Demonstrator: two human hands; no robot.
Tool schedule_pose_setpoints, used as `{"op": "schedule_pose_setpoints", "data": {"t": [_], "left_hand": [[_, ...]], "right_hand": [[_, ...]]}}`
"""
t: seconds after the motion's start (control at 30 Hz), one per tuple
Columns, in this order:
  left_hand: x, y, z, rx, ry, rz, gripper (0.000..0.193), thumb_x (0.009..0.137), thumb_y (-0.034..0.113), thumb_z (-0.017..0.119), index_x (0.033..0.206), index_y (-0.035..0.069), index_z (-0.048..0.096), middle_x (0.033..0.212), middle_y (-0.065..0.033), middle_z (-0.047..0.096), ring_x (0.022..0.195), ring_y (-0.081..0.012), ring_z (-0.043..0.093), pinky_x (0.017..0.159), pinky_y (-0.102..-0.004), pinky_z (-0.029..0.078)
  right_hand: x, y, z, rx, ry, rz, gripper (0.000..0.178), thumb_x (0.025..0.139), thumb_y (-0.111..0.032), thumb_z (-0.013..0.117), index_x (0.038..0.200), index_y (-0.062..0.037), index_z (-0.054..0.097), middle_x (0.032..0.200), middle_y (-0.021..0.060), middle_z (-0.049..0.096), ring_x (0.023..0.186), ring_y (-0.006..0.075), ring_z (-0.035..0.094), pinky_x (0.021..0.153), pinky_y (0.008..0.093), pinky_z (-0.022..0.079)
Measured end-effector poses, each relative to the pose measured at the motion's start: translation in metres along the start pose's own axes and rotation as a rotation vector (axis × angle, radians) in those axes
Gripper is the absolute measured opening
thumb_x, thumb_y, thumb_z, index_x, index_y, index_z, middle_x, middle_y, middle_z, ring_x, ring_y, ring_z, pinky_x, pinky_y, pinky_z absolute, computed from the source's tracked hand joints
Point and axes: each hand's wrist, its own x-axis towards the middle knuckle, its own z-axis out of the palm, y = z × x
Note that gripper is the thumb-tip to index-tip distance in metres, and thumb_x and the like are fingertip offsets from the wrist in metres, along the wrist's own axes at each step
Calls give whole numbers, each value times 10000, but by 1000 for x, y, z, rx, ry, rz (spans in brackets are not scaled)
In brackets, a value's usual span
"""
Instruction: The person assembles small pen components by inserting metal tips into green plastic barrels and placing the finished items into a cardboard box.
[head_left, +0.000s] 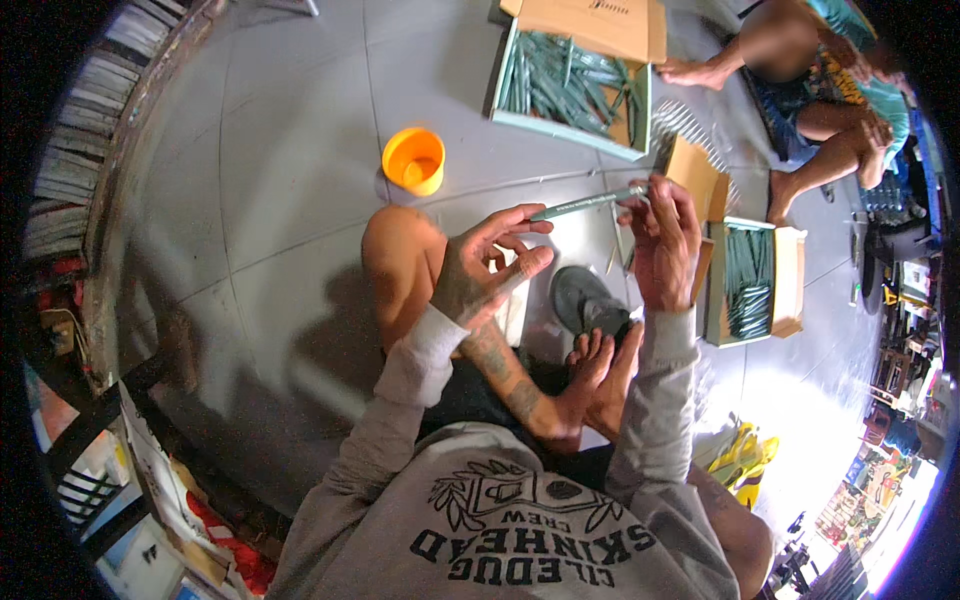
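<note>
A slim dark green pen with pale lettering is held above the floor in front of me. My right hand pinches its right end between thumb and fingers. The other end lies at the fingertips of my left hand; its thumb stands apart from the fingers, and I cannot tell whether they touch the pen. Beyond my hands, an open carton holds a heap of similar green pens. A smaller open carton, right of my right hand, holds pens lined up in rows.
An orange cup stands on the grey tiled floor, beyond my knee. A dark grey sandal lies by my bare feet. Another person sits at the upper right. A yellow bag lies at the right.
</note>
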Motion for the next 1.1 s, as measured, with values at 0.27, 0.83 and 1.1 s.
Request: {"op": "schedule_pose_setpoints", "data": {"t": [0.27,0.83,1.1], "left_hand": [[7,84,56,-20,153,393,245,954,168,683,1111,-20,673,1067,-95,710,874,-88,653,762,-218,489],[4,158,130,222,-172,740,189,957,190,658,994,21,733,912,-12,699,748,-87,490,742,-252,389],[-29,147,190,82,-192,613,242,892,270,738,1000,53,738,1012,-25,706,730,-94,470,690,-262,391]], "right_hand": [[-63,-80,28,182,65,-292,205,992,-188,617,1087,-17,556,1092,180,618,877,190,633,772,351,590],[-93,-264,-10,-543,-676,144,299,959,-217,669,1058,65,656,881,128,719,776,180,705,684,300,577],[-135,-255,-25,-444,-396,-68,270,965,-202,669,998,63,708,773,99,721,706,126,685,641,269,545]]}}
